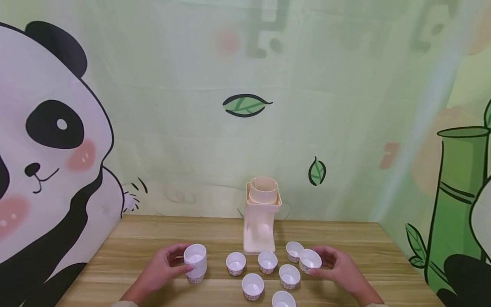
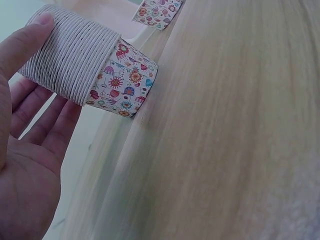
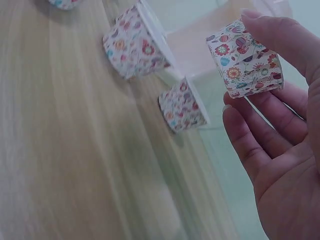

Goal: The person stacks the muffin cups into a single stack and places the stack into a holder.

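My left hand (image 1: 163, 267) grips a tall stack of nested paper baking cups (image 2: 75, 57) between thumb and fingers. White ridged rims line the stack, and only the bottom cup's floral side (image 2: 125, 82) shows. Its base is at or just above the tabletop; I cannot tell which. In my right hand (image 1: 339, 270), thumb and fingertips pinch a floral baking cup (image 3: 245, 60). The right wrist view shows it raised off the table. Just left of it stand a small floral cup (image 1: 294, 252) and another cup (image 1: 289, 277), both upright.
More cups stand upright on the wooden table (image 1: 153, 232): a left one (image 1: 235, 264), a middle one (image 1: 267, 262), a nearer one (image 1: 253, 287) and one cut by the lower edge (image 1: 284, 300). Behind them rises a pale pink stand (image 1: 259, 236) with a round holder (image 1: 264, 192) on top.
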`<action>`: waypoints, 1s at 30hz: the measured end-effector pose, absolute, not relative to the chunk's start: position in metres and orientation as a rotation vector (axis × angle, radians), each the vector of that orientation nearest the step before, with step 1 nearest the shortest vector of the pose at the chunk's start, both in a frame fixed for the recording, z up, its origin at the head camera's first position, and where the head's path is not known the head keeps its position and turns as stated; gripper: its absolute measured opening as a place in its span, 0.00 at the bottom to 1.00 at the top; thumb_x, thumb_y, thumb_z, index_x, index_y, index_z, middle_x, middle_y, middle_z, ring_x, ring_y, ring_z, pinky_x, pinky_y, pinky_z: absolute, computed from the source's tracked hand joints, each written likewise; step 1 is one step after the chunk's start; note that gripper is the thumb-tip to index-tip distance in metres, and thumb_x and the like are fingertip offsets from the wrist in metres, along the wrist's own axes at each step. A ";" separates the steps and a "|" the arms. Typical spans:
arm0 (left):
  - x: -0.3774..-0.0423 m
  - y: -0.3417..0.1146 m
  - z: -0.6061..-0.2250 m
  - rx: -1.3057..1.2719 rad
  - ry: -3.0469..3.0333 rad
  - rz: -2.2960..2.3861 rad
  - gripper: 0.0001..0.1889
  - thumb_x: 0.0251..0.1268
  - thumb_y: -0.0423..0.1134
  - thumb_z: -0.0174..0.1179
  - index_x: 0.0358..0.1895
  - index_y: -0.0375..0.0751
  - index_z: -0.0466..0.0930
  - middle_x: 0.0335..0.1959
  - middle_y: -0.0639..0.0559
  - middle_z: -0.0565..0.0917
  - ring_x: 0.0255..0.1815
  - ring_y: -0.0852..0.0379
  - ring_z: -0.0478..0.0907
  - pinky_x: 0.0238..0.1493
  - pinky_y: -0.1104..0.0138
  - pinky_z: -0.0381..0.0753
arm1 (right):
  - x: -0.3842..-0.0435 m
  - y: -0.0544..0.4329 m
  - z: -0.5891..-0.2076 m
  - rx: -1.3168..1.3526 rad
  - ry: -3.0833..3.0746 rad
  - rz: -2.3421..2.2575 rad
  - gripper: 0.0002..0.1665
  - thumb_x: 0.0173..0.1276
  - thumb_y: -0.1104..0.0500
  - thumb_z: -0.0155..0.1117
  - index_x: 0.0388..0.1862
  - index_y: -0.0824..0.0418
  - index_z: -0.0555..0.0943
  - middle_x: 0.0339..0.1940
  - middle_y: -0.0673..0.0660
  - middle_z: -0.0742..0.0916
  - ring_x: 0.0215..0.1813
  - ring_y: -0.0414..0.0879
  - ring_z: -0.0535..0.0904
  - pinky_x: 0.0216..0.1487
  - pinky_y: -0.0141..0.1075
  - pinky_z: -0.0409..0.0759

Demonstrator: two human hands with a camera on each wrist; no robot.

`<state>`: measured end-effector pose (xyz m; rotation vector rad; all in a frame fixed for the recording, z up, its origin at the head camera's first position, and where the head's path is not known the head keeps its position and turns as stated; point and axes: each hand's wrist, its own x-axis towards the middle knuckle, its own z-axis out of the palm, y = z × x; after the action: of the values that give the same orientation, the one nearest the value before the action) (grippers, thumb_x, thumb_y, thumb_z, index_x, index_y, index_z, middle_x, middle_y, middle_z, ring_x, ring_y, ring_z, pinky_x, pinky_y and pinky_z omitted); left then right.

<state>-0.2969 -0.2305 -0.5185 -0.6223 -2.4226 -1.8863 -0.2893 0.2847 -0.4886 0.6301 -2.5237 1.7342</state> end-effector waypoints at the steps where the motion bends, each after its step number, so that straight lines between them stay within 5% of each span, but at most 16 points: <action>1: -0.297 -0.230 -0.519 -0.625 -2.420 -1.885 0.30 0.60 0.34 0.73 0.63 0.24 0.74 0.58 0.28 0.82 0.52 0.66 0.83 0.56 0.75 0.82 | -0.290 0.283 -0.487 0.636 -2.518 1.744 0.33 0.60 0.64 0.78 0.61 0.75 0.77 0.55 0.72 0.85 0.51 0.34 0.85 0.55 0.25 0.83; 30: -0.301 -0.228 -0.522 -0.659 -2.405 -1.884 0.31 0.60 0.33 0.73 0.64 0.22 0.73 0.57 0.26 0.81 0.51 0.67 0.84 0.55 0.75 0.82 | -0.291 0.232 -0.461 0.794 -2.459 1.724 0.32 0.59 0.63 0.80 0.60 0.71 0.79 0.53 0.69 0.87 0.46 0.39 0.85 0.51 0.32 0.86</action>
<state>-0.3007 -0.2275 -0.5222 -0.6590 -2.4051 -1.8845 -0.2914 0.2324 -0.4611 0.7942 -2.4591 1.7240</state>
